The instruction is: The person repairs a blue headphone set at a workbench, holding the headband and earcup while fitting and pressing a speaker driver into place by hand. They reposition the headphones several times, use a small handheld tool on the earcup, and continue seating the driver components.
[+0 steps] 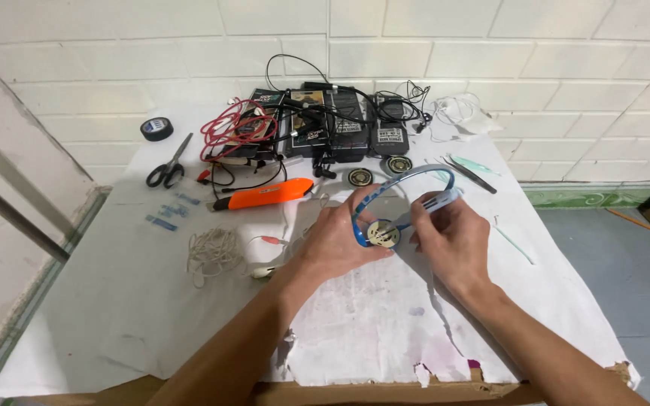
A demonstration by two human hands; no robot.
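1. Head view, hands: the left hand [340,237] is closed around the lower end of a blue headband [404,184], fingers curled about the round earpiece [383,234] at that end.
2. The right hand [453,237] is closed in a pen grip on a white tool [439,201]; the tool's tip is hidden between the hands, just beside the earpiece.
3. The headband arcs up and right from the earpiece, above the centre of the tabletop [114,301], which is covered in white paper.
4. Left side: scissors [167,167], a black tape roll [156,128], a coil of white cord [212,252].
5. Behind the hands: an orange knife [265,194], red wires [235,128], black packs [340,124] with tangled cables, two loose round speakers [379,171].
6. Right side: tweezers [472,174], near the headband's far end.
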